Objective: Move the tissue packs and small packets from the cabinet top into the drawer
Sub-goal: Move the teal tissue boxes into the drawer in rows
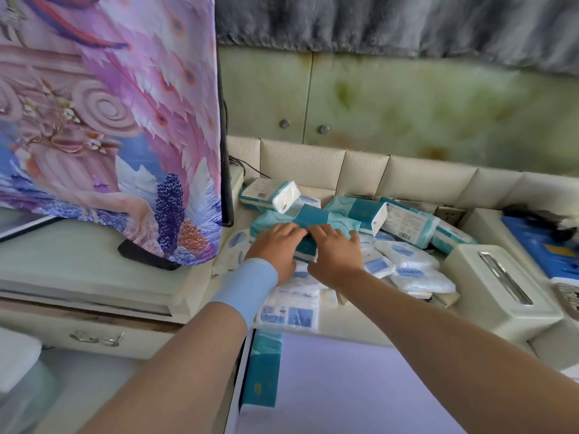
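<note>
Teal-and-white tissue packs (407,223) lie heaped and tilted at the back of the cabinet top (351,332). The front pack (316,219) is gripped by the left hand (275,245) and right hand (335,250). White, blue-labelled packets (410,261) lie scattered nearer. A drawer pack (261,371) lies along the open drawer (360,386), at its left wall

The single head-worn wide-angle view looks forward and down, close over the cabinet top (360,335) and open drawer (344,386).

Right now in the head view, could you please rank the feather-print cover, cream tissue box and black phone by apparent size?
1. feather-print cover
2. cream tissue box
3. black phone, partly hidden under the cover
</note>
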The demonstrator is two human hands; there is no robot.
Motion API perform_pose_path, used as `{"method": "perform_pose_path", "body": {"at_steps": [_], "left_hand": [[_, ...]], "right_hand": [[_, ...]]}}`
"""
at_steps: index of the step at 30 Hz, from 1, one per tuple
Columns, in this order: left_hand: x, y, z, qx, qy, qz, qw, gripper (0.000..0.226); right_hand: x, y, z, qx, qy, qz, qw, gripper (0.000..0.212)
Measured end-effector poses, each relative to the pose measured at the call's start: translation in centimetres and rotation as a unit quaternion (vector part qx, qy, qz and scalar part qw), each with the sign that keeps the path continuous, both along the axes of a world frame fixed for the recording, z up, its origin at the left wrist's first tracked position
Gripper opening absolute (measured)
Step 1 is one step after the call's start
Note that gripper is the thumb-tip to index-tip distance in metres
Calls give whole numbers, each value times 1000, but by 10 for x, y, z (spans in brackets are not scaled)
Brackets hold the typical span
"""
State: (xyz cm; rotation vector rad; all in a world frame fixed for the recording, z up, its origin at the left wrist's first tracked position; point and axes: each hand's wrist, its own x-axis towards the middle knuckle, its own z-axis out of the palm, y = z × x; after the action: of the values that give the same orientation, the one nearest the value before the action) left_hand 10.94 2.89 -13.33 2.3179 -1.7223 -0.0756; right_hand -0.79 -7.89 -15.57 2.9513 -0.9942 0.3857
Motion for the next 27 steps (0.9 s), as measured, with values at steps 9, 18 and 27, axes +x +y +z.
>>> {"method": "perform_pose_path", "body": {"at_steps": [9, 18, 27], "left_hand": [[15, -16, 14, -85, -66, 59, 992, 63], [21, -19, 10, -94, -27, 101, 990, 58], [18, 0, 15, -143, -3, 102, 984, 60]], "right_hand": [[-8, -25, 24, 249, -319, 71, 912, 54], [10, -82, 0, 84, 153, -61, 983, 100], [19, -76, 15, -34, 99, -84, 991, 87]]}}
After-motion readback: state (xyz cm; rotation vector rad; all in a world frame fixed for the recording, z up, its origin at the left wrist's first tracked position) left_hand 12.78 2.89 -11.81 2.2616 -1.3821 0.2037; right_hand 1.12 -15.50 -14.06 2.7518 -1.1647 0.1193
